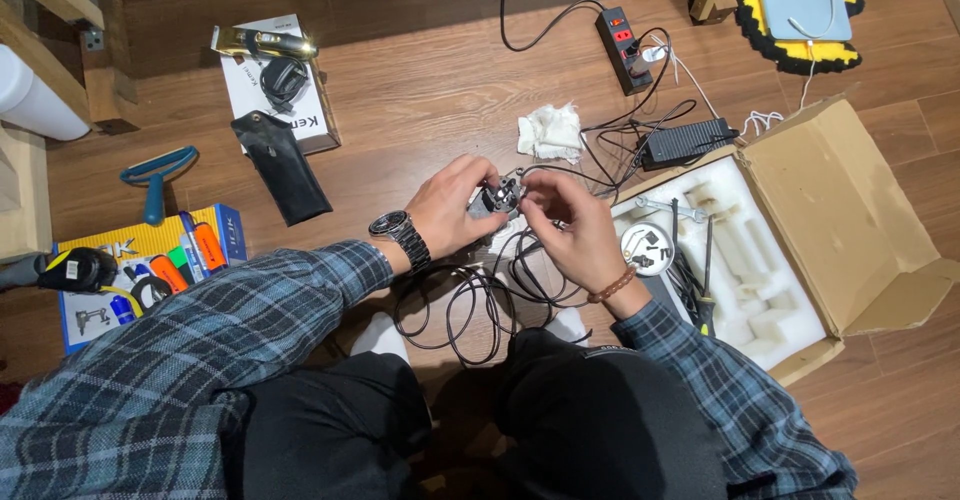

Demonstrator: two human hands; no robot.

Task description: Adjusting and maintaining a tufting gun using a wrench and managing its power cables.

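On the wooden floor [420,90], my 2 hands meet over a small grey metal part [498,198]: left hand [452,210] grips its body, right hand [570,228] pinches its edge. Best kept steady, clear of the coiled black cable [455,310] below.

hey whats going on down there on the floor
A person in a plaid shirt sits on a wooden floor, both hands on a small metal and black part held between them. The left hand, with a wristwatch above it, grips one side; the right hand pinches the other. A coiled black cable lies below the hands. To the right sits an open cardboard box with white foam; a power strip and white cloth lie beyond.
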